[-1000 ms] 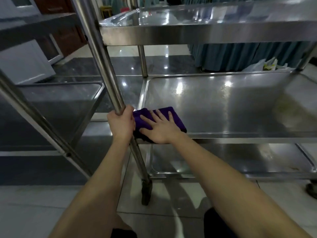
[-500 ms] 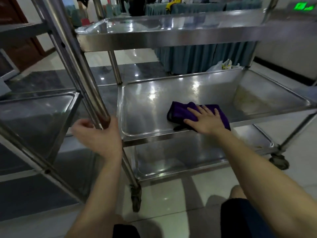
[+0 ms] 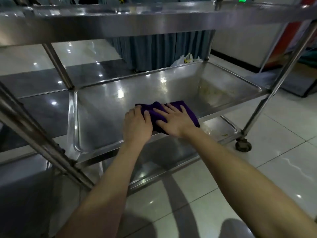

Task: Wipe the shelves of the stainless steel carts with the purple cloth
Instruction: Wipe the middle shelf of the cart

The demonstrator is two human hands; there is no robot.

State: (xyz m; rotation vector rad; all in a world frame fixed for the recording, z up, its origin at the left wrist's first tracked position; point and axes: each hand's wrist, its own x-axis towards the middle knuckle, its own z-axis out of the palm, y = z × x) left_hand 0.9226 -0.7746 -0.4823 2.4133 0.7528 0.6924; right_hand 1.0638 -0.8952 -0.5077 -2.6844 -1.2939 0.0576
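Note:
A purple cloth (image 3: 185, 109) lies bunched on the middle shelf (image 3: 106, 107) of a stainless steel cart, near its front edge. My right hand (image 3: 175, 121) presses flat on the cloth with fingers spread. My left hand (image 3: 137, 125) rests beside it, fingers on the cloth's left part. Yellowish smears (image 3: 208, 91) show on the shelf's far right area. The cart's top shelf (image 3: 154, 19) spans above, and the bottom shelf (image 3: 221, 126) shows below on the right.
A second steel cart's slanted post (image 3: 34, 133) stands close on the left. A caster wheel (image 3: 243, 145) sits at the cart's right front leg. Teal table skirting (image 3: 159, 50) and a plastic bag (image 3: 186, 59) lie behind. Tiled floor surrounds.
My left hand let go of the cart post and came onto the cloth beside the right hand. The cloth slid right along the middle shelf, and my view swung right.

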